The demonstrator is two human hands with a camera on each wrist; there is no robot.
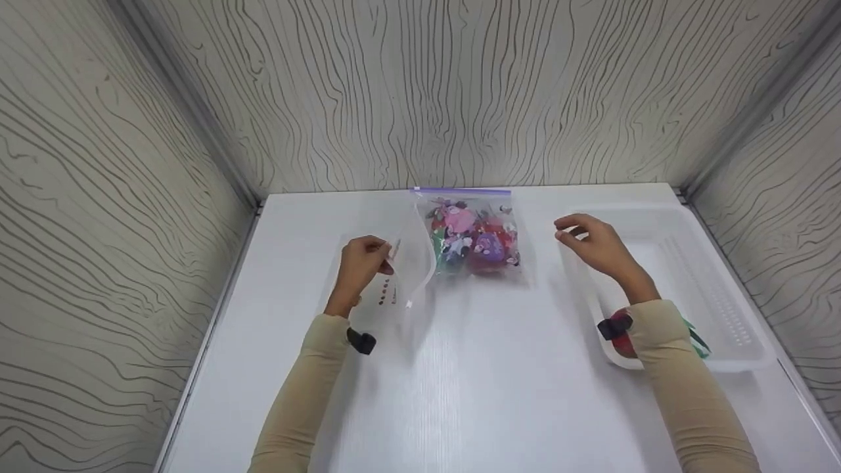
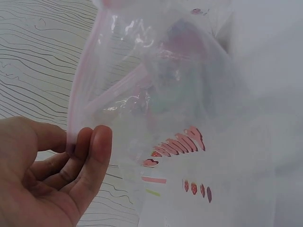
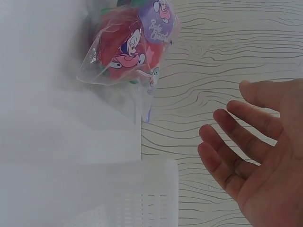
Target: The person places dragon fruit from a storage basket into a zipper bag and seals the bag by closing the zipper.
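Observation:
My left hand pinches the edge of a clear zip bag between thumb and fingers, and the bag's mouth gapes toward the right. Pink lettering and small strawberry prints mark this bag in the left wrist view. Just beyond it stands a second zip bag with a purple zip strip, cartoon prints, and red and green things inside. My right hand hovers over the left rim of a white basket, its fingers loosely bent and nothing between them.
In the basket's near end lie a red thing and something green, partly hidden by the right sleeve. Wood-patterned panels enclose the white table at the back and both sides.

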